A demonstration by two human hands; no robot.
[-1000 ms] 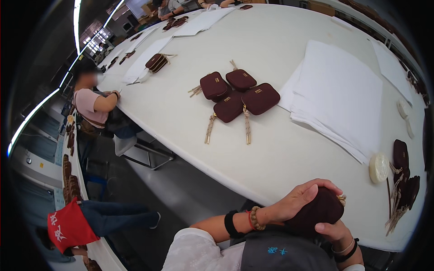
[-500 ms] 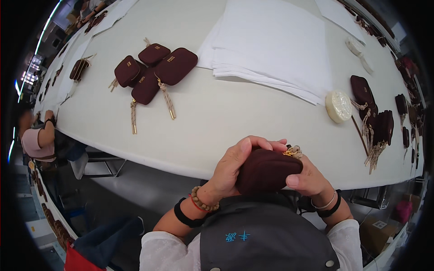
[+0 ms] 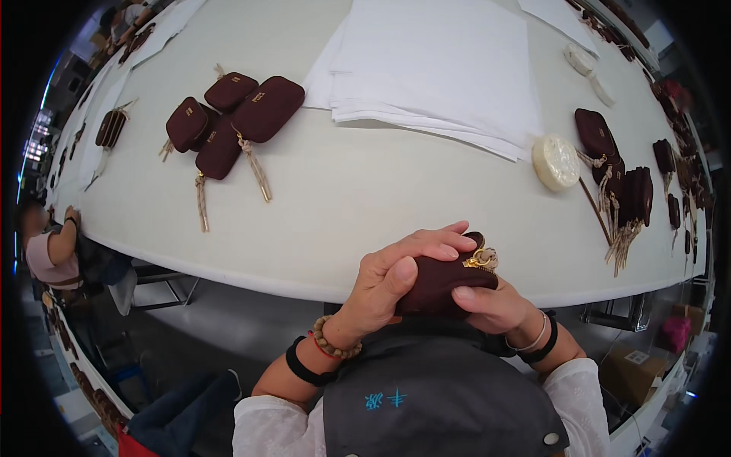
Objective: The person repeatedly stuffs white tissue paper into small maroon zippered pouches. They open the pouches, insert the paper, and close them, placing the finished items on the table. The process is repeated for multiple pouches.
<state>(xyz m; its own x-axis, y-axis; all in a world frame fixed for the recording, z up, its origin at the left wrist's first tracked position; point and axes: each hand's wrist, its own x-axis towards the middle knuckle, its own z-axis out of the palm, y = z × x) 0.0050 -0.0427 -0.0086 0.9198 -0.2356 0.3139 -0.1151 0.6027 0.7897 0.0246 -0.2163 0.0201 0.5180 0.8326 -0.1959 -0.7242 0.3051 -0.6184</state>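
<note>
Between my two hands, just over the table's near edge, is a small dark burgundy zip pouch (image 3: 434, 286). Its gold zipper and a knotted beige cord pull (image 3: 485, 259) show at the right end. My left hand (image 3: 392, 270) lies over the pouch's top and left side, thumb pressed on its face and fingers across the upper edge. From the right, my right hand (image 3: 495, 307) grips the pouch, its thumb on the front below the zipper; its other fingers are hidden behind the pouch.
Several burgundy pouches (image 3: 266, 109) with cord tassels lie in a cluster at the left. White paper sheets (image 3: 442, 68) are stacked at the far middle. A cream tape roll (image 3: 556, 162) and more pouches (image 3: 638, 194) are at the right. A co-worker (image 3: 53, 255) sits far left.
My left fingers have shifted over the pouch's top, and the pouch has tilted so that more of its zipper shows. The whole view has moved slightly.
</note>
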